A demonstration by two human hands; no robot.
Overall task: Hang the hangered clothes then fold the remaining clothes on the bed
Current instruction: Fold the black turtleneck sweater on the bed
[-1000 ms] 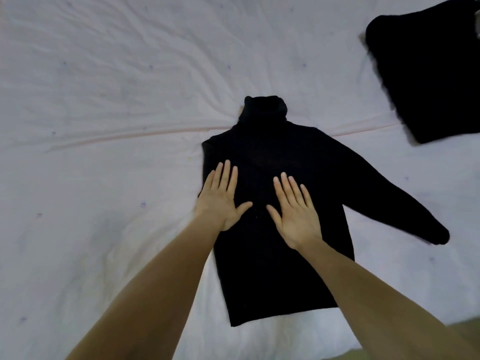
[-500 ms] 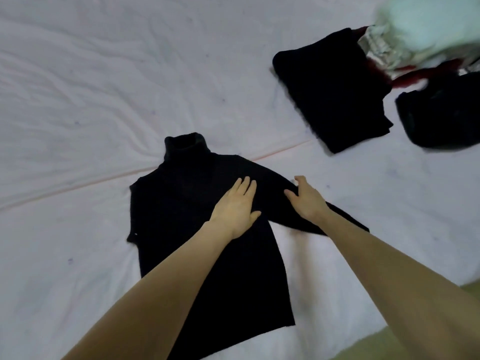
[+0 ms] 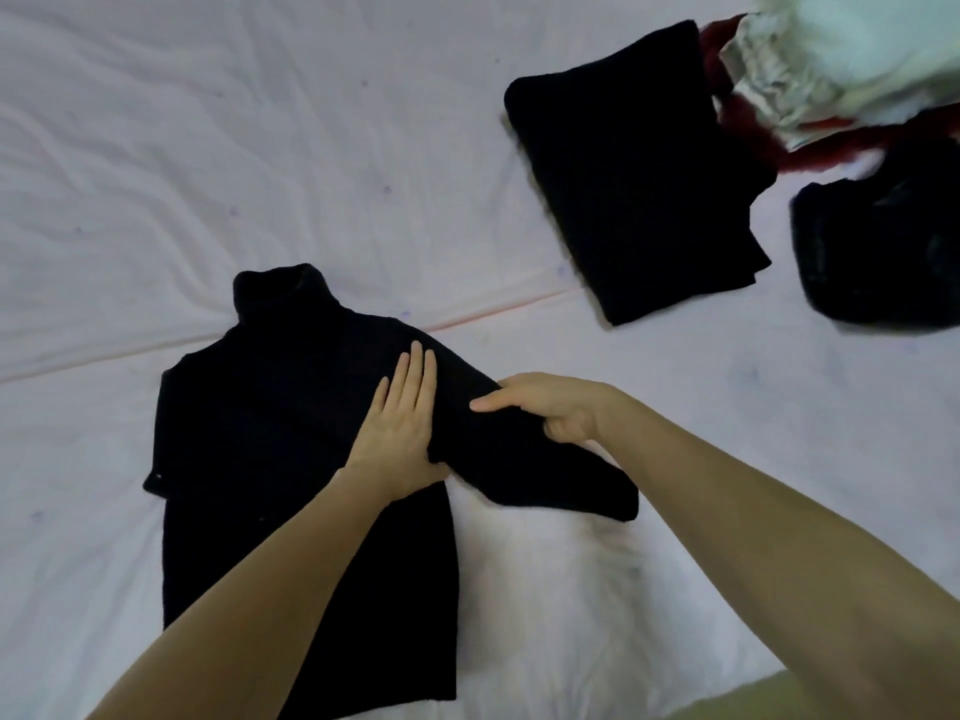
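Note:
A black turtleneck sweater (image 3: pixel 270 433) lies flat on the white bed sheet (image 3: pixel 208 148), collar pointing away from me. Its left sleeve is folded in over the body. My left hand (image 3: pixel 402 433) presses flat on the sweater's right chest, fingers straight. My right hand (image 3: pixel 550 407) grips the sweater's right sleeve (image 3: pixel 561 485) near the shoulder, thumb on top, fingers curled under the cloth. The sleeve's cuff end trails toward me on the sheet.
A folded black garment (image 3: pixel 639 174) lies at the upper right. Beside it sits another dark bundle (image 3: pixel 883 252), and a heap of white and dark red clothes (image 3: pixel 831 59) fills the top right corner. The bed's near edge shows at the bottom right.
Both hands moved from the sweater's middle to its right side. My right hand took hold of the right sleeve and drew it inward. The view swung right.

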